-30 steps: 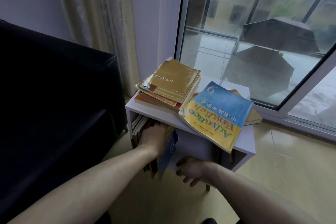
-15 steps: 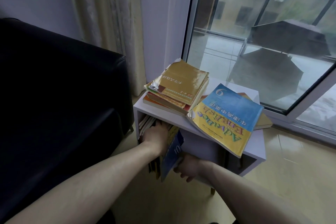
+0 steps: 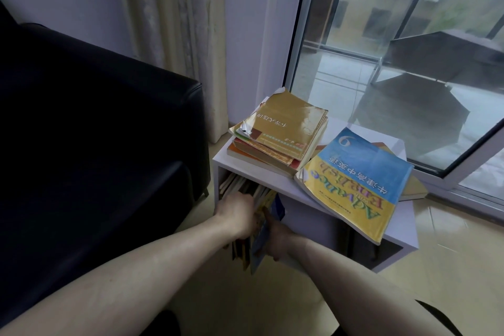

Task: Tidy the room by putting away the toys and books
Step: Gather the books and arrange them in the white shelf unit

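A thin blue-covered paperback book point(image 3: 266, 229) stands on edge at the mouth of the lower left compartment of the small white open-fronted shelf unit point(image 3: 275, 181), the landmark for all positions below; it leans against a row of upright thin softcover books point(image 3: 245, 194) already filed there, its lower corner projecting out in front of the unit. The left hand point(image 3: 237, 215) is laid against the row, seemingly holding it aside; its fingers are hidden among the books, so whether they curl round anything cannot be told. The right hand point(image 3: 278, 234) holds the blue book from its right, thumb along the cover. Judged from its thinness, the book is light and limp: it should bend if pushed at one corner, so a hold near the spine and lower edge, with the cover supported flat, would suit it; the glossy cover may slip between neighbours. On top of the unit, toward its left, lies a stack of worn books topped by a yellow-brown paperback with a torn corner point(image 3: 289, 128); toward its right lies a large blue-and-yellow English textbook point(image 3: 354, 185), overhanging the front edge and resting partly on a tan book point(image 3: 413, 189). Left of the unit stands a black leather sofa point(image 3: 95, 131); behind it hang pale curtains point(image 3: 174, 22); to its right rear is a sliding glass door point(image 3: 381, 35).
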A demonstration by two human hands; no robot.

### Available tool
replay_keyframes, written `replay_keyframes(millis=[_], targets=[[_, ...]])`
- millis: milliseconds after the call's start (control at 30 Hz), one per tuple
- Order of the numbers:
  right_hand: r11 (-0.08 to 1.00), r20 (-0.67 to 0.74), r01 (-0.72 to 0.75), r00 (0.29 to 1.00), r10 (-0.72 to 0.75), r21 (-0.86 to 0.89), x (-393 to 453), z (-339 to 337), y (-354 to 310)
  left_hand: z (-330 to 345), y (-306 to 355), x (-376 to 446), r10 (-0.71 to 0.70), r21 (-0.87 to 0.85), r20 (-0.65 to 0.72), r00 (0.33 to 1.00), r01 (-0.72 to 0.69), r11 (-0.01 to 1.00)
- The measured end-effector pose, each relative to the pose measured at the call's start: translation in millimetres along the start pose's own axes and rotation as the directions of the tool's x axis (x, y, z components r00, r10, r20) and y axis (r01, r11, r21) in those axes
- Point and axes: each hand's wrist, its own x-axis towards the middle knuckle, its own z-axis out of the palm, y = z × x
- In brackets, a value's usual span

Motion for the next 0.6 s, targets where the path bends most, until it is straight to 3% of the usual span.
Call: replay_keyframes(millis=[167,300,400,467,600], targets=[[0.999,-0.043,0.041,0.998,-0.041,-0.002,24.3,21.4,13.7,2.6,-2.8,3.1,-0.015,-0.049,0.017,1.0,0.016,0.999],[0.982,-0.051,0.102,0.994,-0.095,0.157,16.4,27.2,8.4,3.5,-2.6,4.4,-0.002,-0.05,0.03,1.0,0.004,0.999],[0.976,-0.091,0.146,0.987,-0.133,0.16,14.8,24.8,6.5,5.7,-3.5,4.8,-0.007,-0.075,0.027,1.0,0.009,0.997],[0.979,-0.043,0.165,0.986,-0.161,0.12,14.4,24.7,9.5,7.3,-4.3,5.2,-0.002,-0.087,0.014,1.0,0.004,0.996],[0.958,-0.142,0.267,0.957,-0.251,0.103,21.6,30.0,18.3,10.3,-3.3,6.6,0.002,-0.104,-0.013,1.0,-0.004,0.995]])
